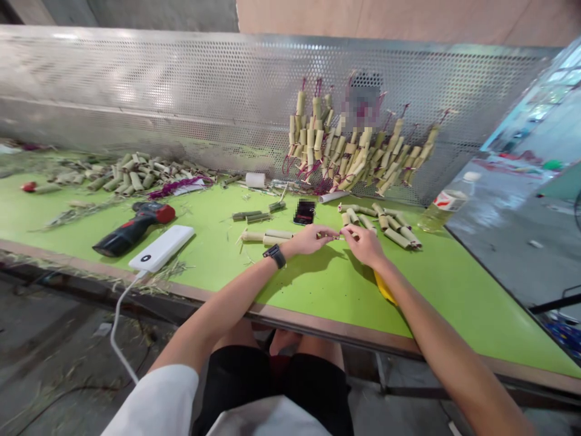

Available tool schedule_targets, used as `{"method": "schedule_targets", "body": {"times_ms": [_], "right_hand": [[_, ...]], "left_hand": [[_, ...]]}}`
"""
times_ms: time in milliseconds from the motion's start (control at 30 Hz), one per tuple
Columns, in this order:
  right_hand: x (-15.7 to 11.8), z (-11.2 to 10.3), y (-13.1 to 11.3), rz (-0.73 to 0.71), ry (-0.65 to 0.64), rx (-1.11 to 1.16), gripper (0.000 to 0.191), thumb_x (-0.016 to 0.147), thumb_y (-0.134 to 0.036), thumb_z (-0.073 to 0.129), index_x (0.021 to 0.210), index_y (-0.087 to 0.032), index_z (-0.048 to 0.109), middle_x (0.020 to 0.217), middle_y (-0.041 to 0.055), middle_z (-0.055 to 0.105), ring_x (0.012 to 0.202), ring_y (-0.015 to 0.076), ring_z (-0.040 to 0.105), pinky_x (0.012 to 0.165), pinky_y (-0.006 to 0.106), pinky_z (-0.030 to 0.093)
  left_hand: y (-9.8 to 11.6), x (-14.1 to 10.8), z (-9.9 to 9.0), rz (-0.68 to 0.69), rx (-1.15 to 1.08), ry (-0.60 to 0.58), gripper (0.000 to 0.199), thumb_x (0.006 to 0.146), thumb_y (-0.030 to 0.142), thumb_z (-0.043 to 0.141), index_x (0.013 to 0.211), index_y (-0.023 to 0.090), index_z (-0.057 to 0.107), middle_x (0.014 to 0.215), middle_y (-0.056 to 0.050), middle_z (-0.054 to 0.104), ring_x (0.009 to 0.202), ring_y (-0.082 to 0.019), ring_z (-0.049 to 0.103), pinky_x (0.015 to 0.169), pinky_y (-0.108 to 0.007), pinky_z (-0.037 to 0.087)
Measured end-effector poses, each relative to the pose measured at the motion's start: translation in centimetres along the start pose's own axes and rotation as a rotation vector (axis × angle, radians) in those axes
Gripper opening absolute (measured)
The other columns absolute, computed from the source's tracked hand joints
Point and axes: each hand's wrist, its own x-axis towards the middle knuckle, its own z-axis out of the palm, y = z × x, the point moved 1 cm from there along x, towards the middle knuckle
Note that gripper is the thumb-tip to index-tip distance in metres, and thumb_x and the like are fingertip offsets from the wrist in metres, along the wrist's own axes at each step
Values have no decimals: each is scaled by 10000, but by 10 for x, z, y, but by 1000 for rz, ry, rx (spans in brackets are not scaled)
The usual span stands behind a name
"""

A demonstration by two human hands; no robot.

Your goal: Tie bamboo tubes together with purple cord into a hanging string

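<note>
Over the green table, my left hand (313, 238), with a black watch (275, 255) on its wrist, pinches its fingers together close to my right hand (364, 244). The right hand's fingertips are pinched too. Between them is something thin and small with a touch of purple, too fine to name. Left of my hands lie cut green stalk pieces (267, 237), partly hidden by the left wrist. Just beyond the right hand, stalk pieces strung together (385, 221) rest on the table. A yellow object (385, 289) shows partly from under my right forearm.
A cordless drill (135, 229) and a white power bank (162, 248) with a cable lie left. Behind are a pile of stalk pieces (131, 172), purple cord (177, 188) and a phone (304, 212). Strung stalks (358, 151) hang on the perforated metal panel (190, 115). A bottle (447, 204) stands right.
</note>
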Motion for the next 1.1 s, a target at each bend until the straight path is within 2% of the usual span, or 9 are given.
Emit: {"method": "schedule_targets", "body": {"times_ms": [167, 333, 500, 633, 700, 767, 867, 1000, 1100], "right_hand": [[-4, 10, 0, 68, -213, 41, 383, 1018, -482, 552, 1026, -224, 835, 943, 101, 816, 609, 206, 647, 595, 333, 469], [-6, 14, -11, 9, -282, 114, 375, 1021, -442, 545, 1031, -212, 841, 980, 101, 823, 755, 230, 711, 698, 344, 523], [-7, 15, -13, 15, -349, 110, 420, 1028, -470, 522, 944, -193, 827, 821, 85, 797, 645, 204, 659, 667, 342, 503], [-6, 9, -11, 35, -392, 109, 444, 1005, -551, 569, 931, -197, 827, 819, 83, 792, 615, 195, 651, 634, 336, 499], [-4, 2, -10, 32, -345, 112, 436, 969, -581, 624, 1030, -202, 832, 934, 98, 808, 668, 204, 679, 633, 336, 517], [-2, -5, -9, 12, -213, 136, 445, 944, -594, 656, 1110, -220, 829, 1087, 114, 803, 751, 217, 708, 660, 348, 551], [0, -12, -10, -41, -30, 178, 436, 943, -619, 648, 1047, -247, 850, 1141, 111, 789, 796, 229, 708, 715, 389, 587], [0, -9, -12, -104, -45, 175, 422, 942, -629, 654, 921, -267, 869, 978, 89, 801, 751, 240, 682, 727, 429, 585], [-1, -6, -12, -75, -66, 171, 419, 932, -632, 670, 910, -268, 876, 936, 96, 814, 776, 264, 703, 726, 441, 584]], "left_hand": [[-1, 0, -1, 4, 23, 80, 276, 1020, 251, 594, 1218, 189, 775, 1189, -109, 793, 1026, -208, 736, 917, -339, 572], [-1, 1, -1, 28, 62, 96, 257, 1024, 268, 583, 1134, 177, 797, 1149, -107, 800, 1016, -209, 724, 928, -342, 565], [2, 0, -1, 43, 116, 63, 254, 1023, 281, 578, 1091, 159, 791, 1076, -109, 794, 921, -198, 704, 842, -321, 548], [3, 0, 0, 40, 156, 61, 233, 1012, 254, 571, 1043, 151, 778, 1016, -103, 779, 855, -189, 681, 790, -308, 528], [2, 0, 1, 43, 164, 64, 223, 1004, 232, 569, 1040, 149, 772, 1001, -100, 774, 825, -184, 670, 768, -301, 519], [0, 1, 2, 54, 175, 75, 217, 991, 201, 564, 1034, 149, 770, 984, -97, 771, 803, -180, 661, 758, -298, 511], [-1, 2, 3, 77, 199, 90, 221, 964, 144, 556, 1014, 148, 771, 967, -96, 771, 805, -181, 656, 755, -289, 498], [-1, 2, 4, 80, 234, 100, 229, 962, 137, 551, 1006, 146, 776, 942, -92, 770, 789, -178, 643, 729, -277, 471], [-2, 2, 4, 58, 239, 105, 215, 976, 175, 562, 991, 148, 775, 926, -88, 767, 780, -178, 636, 709, -277, 456]]}}
